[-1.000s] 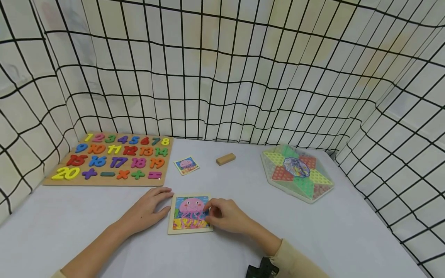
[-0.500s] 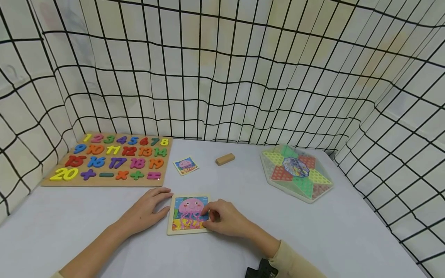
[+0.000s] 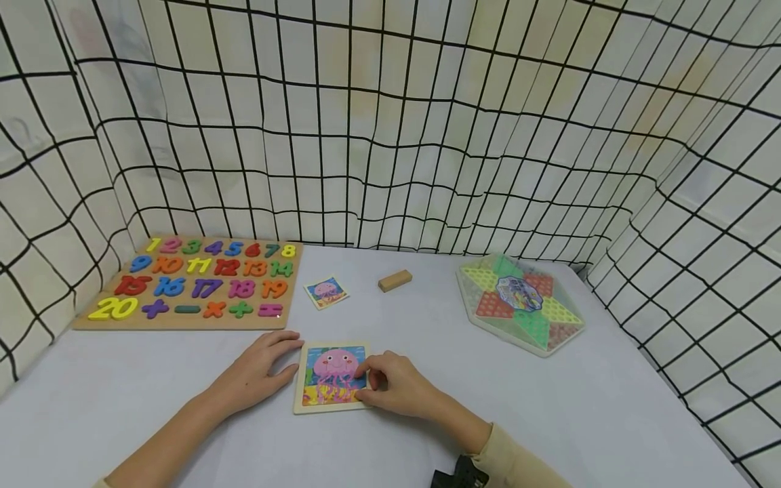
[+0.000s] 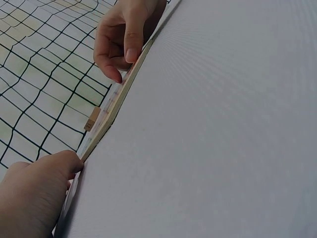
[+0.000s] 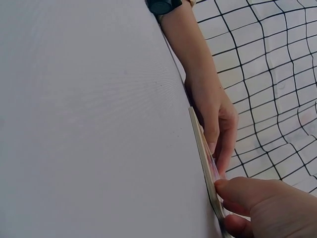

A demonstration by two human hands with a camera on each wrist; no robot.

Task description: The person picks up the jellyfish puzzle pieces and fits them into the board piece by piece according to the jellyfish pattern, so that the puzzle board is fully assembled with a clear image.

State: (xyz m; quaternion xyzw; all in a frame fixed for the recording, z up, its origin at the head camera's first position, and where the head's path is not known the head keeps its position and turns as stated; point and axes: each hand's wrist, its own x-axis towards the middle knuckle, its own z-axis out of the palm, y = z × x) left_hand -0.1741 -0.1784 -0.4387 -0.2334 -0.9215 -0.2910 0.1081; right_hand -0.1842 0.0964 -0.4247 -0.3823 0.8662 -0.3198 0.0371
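Observation:
A square wooden jellyfish puzzle in a pale frame lies on the white table in the head view. At its left edge rests my left hand, fingers loosely bent and fingertips right at the frame. My right hand is over the puzzle's right side, its thumb and index fingertip set apart on the picture and the other fingers curled under. In the left wrist view the right hand shows a gap between thumb and index finger. The right wrist view has the puzzle edge-on, hiding much of its picture.
Behind the puzzle lie a small jellyfish picture card and a wooden block. A number board stands back left, a hexagonal Chinese checkers box back right. Black grid netting encloses the table's far side and flanks.
My right thumb and index fingertip have shifted slightly left from the puzzle's right edge onto the picture. In the last half second the hands hold still; the left hand stays at the frame.

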